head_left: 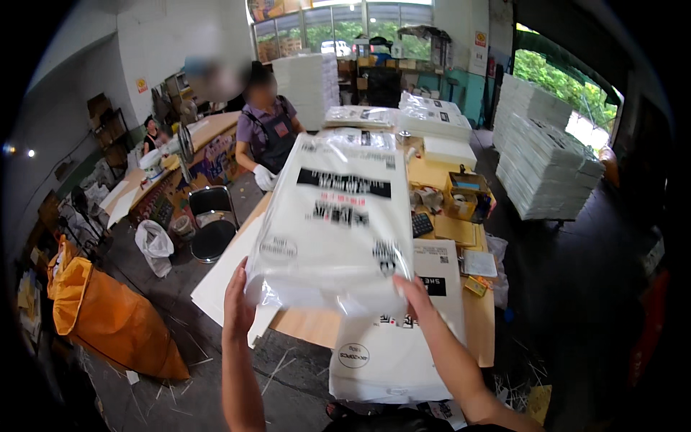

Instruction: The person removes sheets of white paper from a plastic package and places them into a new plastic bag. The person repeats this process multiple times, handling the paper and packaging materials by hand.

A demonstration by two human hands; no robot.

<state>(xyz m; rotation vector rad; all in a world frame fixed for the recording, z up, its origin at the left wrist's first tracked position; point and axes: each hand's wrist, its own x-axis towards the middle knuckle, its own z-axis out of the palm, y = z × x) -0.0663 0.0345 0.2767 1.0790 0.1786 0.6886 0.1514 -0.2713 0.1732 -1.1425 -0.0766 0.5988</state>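
Observation:
Between my two hands is a large plastic-wrapped paper pack [331, 245], white with black and red print, raised and tilted over the table. My left hand [238, 299] grips its near left corner, the fingers partly hidden by the pack. At the near right corner my right hand [413, 294] is closed on the same pack, thumb on top. Below it, a second wrapped paper pack [392, 360] lies on the table's near edge, partly covered by my right forearm. White sheets [223, 277] stick out from under the held pack at the left.
A co-worker [270, 119] with a white glove stands across the wooden table [295, 324]. Wrapped packs [435, 119] are stacked at its far end. A yellow box [464, 194] and a calculator [422, 225] lie right. An orange sack [108, 317] and black chair [212, 230] stand left; a loaded pallet [543, 165] stands right.

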